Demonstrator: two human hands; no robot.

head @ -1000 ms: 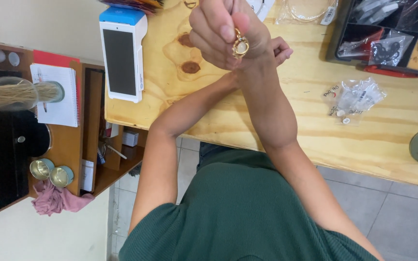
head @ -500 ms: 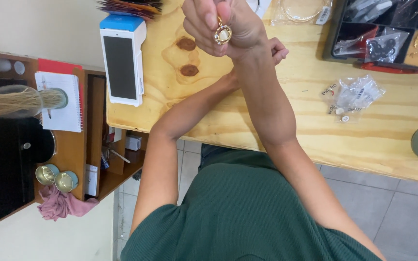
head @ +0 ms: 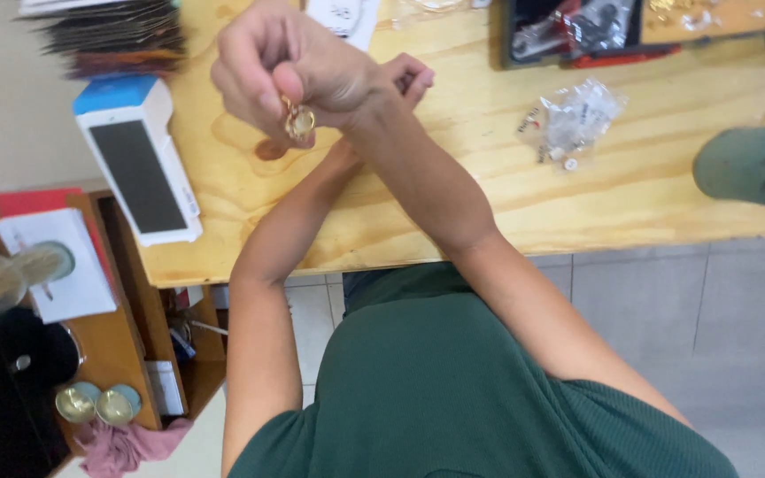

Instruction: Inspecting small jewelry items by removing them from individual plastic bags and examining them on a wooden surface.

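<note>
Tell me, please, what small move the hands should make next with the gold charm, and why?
Probably lower the charm onto the table. The right hand pinches it in mid-air with arms crossed, and the left hand is tucked behind the wrist, giving it no support.

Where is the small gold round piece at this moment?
In the head view, the small gold round piece is upper left of centre, pinched in the right hand above the wooden table, right of the white card terminal.

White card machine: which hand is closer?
Right. The right hand, holding a gold pendant, hovers beside the white card machine; the left hand is farther, behind its wrist.
</note>
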